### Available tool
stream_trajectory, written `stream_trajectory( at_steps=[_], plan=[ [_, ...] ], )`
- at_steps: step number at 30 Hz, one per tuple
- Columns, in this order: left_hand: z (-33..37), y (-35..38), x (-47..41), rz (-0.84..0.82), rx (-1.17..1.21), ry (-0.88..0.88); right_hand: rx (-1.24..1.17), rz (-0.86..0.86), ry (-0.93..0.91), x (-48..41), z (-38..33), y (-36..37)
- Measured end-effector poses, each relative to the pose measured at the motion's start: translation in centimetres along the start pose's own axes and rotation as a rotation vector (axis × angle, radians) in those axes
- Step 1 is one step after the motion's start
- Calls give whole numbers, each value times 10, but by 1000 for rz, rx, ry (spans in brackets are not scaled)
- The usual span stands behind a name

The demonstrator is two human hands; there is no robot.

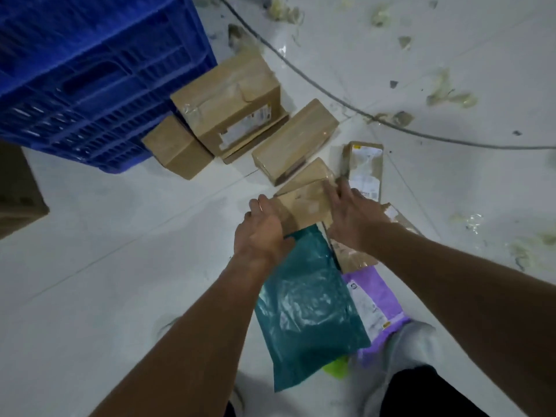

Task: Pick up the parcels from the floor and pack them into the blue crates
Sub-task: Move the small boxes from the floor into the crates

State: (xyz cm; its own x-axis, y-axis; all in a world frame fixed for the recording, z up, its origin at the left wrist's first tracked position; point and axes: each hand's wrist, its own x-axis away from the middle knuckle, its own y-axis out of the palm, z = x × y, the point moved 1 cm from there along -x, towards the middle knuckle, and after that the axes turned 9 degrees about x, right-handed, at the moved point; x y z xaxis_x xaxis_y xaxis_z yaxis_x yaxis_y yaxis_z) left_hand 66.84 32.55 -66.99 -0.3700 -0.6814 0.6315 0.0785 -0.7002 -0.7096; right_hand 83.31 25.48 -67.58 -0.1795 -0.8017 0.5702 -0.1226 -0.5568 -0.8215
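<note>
Holding a small cardboard parcel [304,200] between them, both hands are low over the white glossy floor [120,251]. The left hand [264,227] has its fingers curled round the parcel's left edge. The right hand [352,218] presses the right side with fingers nearly straight and together. The parcel is a flat brown box with shiny tape, and its near end meets a crinkled teal plastic mailer [307,305]. A smooth purple mailer [379,296] lies just beside that one. Four more brown boxes [228,106] lie further away, two of them close against the blue crate [90,79], which has ribbed, slotted walls. A thin grey cable [331,94] curves across the tiles.
</note>
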Motion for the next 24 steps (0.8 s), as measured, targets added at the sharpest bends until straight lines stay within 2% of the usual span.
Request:
stream_trajectory(
  at_steps=[5,12,19,24],
  plan=[
    [-5,31,-38,48,-53,83,41,105,-129,-43,1,34],
    [-11,27,-49,116,-62,145,21,145,-142,-49,-2,24],
    [7,-35,-2,113,-92,192,35,160,-142,-1,-1,-44],
    [22,-112,66,78,-108,174,89,135,-210,62,-16,-123]
  ],
)
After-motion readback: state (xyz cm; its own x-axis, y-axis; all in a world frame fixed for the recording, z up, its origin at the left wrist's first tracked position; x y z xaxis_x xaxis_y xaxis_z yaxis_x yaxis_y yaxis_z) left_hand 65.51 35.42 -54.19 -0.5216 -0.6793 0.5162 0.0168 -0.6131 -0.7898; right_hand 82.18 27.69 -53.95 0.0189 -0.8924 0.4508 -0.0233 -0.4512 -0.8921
